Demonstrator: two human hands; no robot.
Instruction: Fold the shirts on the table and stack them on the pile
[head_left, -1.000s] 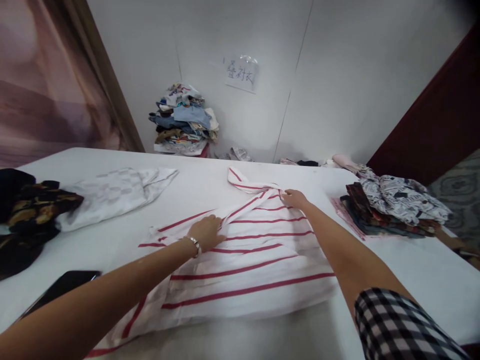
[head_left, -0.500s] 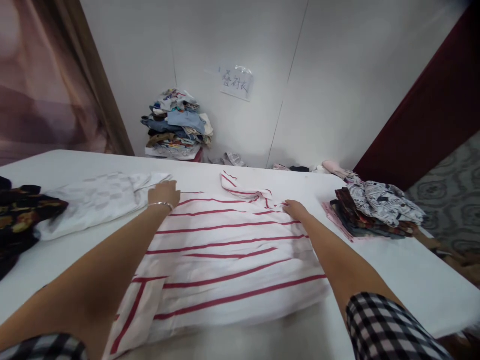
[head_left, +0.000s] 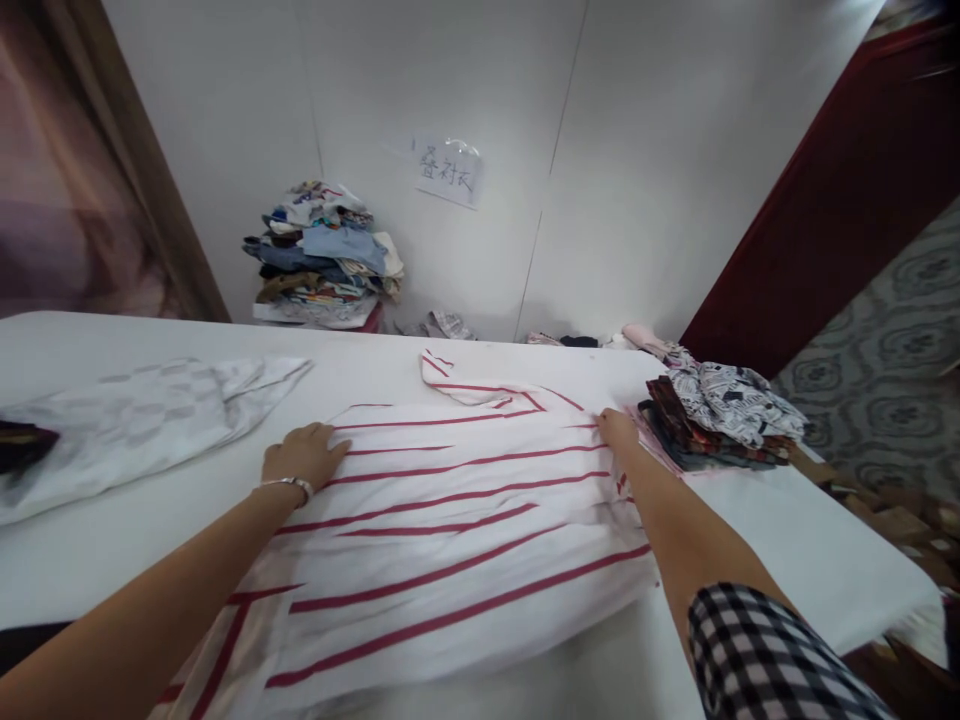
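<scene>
A white shirt with red stripes (head_left: 450, 520) lies spread over the table, its collar (head_left: 487, 392) pointing to the far side. My left hand (head_left: 304, 460), with a bracelet at the wrist, has its fingers closed at the shirt's far left corner. On the other side, my right hand (head_left: 619, 428) pinches the far right shoulder edge. Fabric bunches a little beneath the right forearm. The near hem hangs toward me, and the left sleeve lies below my left forearm.
A white patterned garment (head_left: 150, 410) lies at the left, partly under a dark one (head_left: 22, 445). Folded clothes (head_left: 727, 415) are stacked at the right. Beyond the far edge stands a tall clothes pile (head_left: 326, 255). A handwritten sign (head_left: 448, 172) hangs on the wall.
The view has turned slightly right. My left hand has come nearer to me and my right hand has shifted outward at the shoulder. The shirt's far edge looks wider and flatter.
</scene>
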